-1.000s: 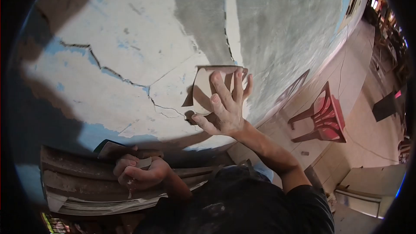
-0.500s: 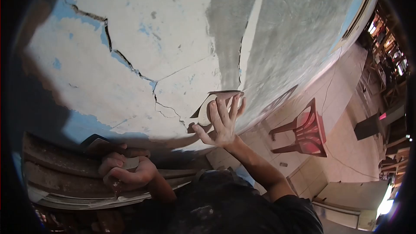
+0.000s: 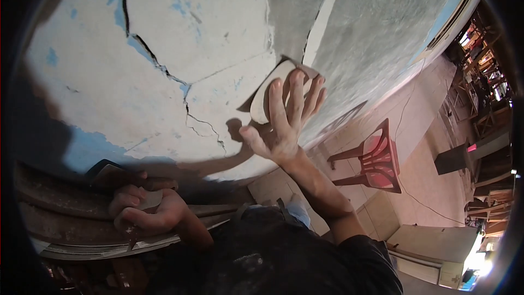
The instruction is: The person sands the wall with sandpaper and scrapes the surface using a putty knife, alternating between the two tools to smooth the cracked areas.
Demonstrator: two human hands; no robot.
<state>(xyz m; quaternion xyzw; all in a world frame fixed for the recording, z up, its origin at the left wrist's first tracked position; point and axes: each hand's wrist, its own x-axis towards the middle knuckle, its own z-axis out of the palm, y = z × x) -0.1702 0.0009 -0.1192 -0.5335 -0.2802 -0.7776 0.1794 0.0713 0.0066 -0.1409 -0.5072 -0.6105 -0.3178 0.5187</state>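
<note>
My right hand [image 3: 284, 114] reaches up to the cracked wall [image 3: 229, 27], fingers spread over a pale oval pad [image 3: 266, 95]. It holds the pad against the surface, and darker pointed corners stick out around the pad's edge. Just above the fingers runs a pale filled strip [image 3: 325, 19] through the grey patch [image 3: 376, 16]. Low on the left, my left hand [image 3: 147, 210] is closed around a pale flat piece [image 3: 151, 200]. Beside that hand is a dark-edged shape [image 3: 103, 170] that I cannot make out. A jagged dark crack [image 3: 147, 49] crosses the whitish, flaking paint.
A red plastic chair [image 3: 379, 158] stands on the tiled floor [image 3: 420, 131] at right. Beyond it are a dark post [image 3: 456, 158] and wooden framing [image 3: 486, 98]. A pale box-like piece [image 3: 431, 243] lies lower right. Brown ledges [image 3: 60, 207] run along the left.
My right hand has moved up the wall with the pad, covering the lower end of the pale strip. The left hand keeps its grip. The view has shifted slightly.
</note>
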